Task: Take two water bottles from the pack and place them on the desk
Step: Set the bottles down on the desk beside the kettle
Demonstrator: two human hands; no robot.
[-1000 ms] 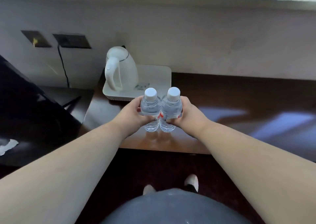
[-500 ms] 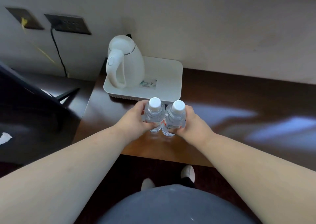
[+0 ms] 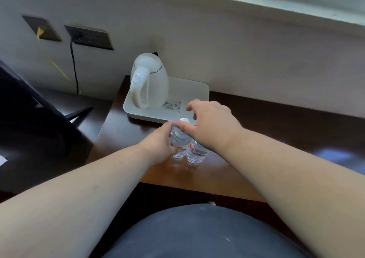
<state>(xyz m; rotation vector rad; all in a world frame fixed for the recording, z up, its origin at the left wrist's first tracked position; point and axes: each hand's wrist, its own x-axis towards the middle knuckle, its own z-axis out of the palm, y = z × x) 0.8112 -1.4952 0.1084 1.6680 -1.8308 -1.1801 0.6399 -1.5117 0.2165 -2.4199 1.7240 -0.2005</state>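
Two small clear water bottles with white caps stand side by side on the dark wooden desk (image 3: 197, 177), just in front of a white tray. My left hand (image 3: 158, 141) is wrapped around the left water bottle (image 3: 178, 139), with the thumb near its cap. My right hand (image 3: 211, 123) hovers over the right water bottle (image 3: 196, 153) with fingers spread and holds nothing. It hides that bottle's cap. No pack is in view.
A white kettle (image 3: 152, 80) sits on the white tray (image 3: 193, 92) at the desk's back left corner. Wall sockets (image 3: 88, 37) with a black cable are at the upper left. A dark chair (image 3: 29, 119) stands left of the desk.
Both bottles have come down onto the desk. My right hand has let go of its bottle and risen above it with fingers apart. My left hand keeps its grip.
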